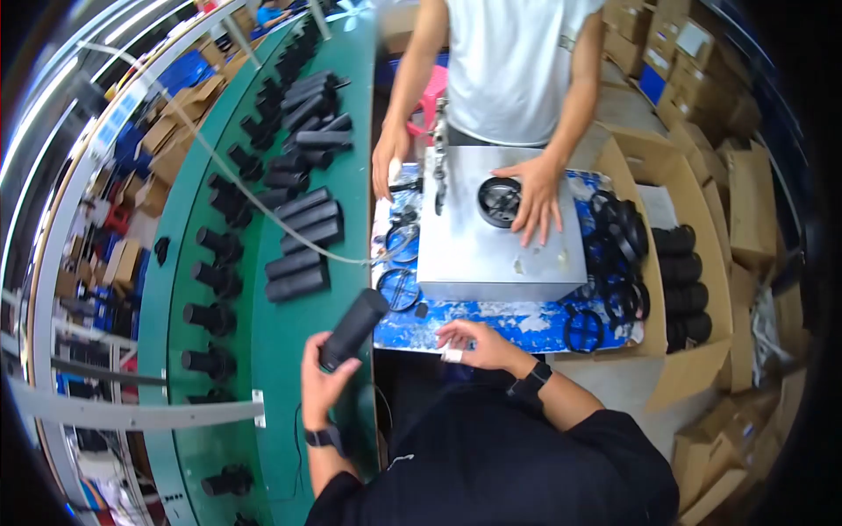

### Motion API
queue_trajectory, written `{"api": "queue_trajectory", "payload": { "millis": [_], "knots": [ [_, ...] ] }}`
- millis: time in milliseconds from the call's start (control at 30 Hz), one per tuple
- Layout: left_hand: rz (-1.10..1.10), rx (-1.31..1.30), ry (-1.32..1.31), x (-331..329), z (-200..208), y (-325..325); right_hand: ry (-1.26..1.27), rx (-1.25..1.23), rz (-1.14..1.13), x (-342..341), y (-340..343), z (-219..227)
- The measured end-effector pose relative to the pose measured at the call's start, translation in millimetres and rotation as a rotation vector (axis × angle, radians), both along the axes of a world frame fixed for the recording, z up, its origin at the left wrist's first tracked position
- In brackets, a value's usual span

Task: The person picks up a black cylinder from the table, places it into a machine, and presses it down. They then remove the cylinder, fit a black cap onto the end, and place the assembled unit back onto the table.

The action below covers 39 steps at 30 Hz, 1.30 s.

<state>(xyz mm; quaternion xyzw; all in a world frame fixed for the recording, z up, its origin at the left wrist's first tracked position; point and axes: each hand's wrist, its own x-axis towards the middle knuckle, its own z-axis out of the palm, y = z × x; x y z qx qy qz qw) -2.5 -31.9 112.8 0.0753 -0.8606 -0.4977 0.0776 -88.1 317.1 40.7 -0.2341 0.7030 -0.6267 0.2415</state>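
Observation:
My left hand (323, 379) grips a black cylinder (353, 327), tilted up to the right, over the near edge of the green conveyor belt (351, 167). My right hand (474, 344) rests at the near edge of the blue table (517, 323), fingers curled, with a white tape on one finger; it holds nothing I can make out. Across from me a person in a white shirt presses one hand (537, 197) beside a black round part (499, 202) on a grey metal block (500, 254). Their other hand (387, 163) hangs at the block's left.
Several black cylinders (298, 272) lie in rows on the belt. Black rings (401, 287) lie on the table and fill the cardboard box (684, 263) at the right, beside black tubes (680, 280). A thin hose (263, 210) crosses the belt. Cardboard boxes stack at the right.

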Motion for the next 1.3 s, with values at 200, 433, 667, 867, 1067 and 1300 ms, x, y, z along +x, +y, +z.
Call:
{"api": "queue_trajectory", "payload": {
  "millis": [200, 433, 667, 867, 1067, 1300],
  "knots": [
    [-0.313, 0.047, 0.234, -28.8, -19.1, 129.0, 0.026, -0.312, -0.221, 2.6, -18.8, 44.6],
    [-0.535, 0.088, 0.149, -37.5, -36.9, 122.9, -0.131, -0.326, -0.32, 6.9, 22.4, 46.7],
    [-0.449, 0.409, 0.007, -42.4, -35.2, 126.9, -0.126, -0.332, -0.443, -0.5, 47.9, 81.0],
    [-0.176, 0.497, -0.052, -38.1, -94.5, 78.7, 0.243, -0.358, -0.661, -47.2, 85.5, 132.8],
    [0.015, 0.776, 0.07, -27.2, -119.1, 57.9, 0.297, -0.398, -0.797, -104.2, 98.9, 160.4],
    [0.027, 0.87, 0.065, -29.4, -126.7, 54.1, 0.557, -0.149, -0.839, -160.6, 94.1, 174.4]
  ]
}}
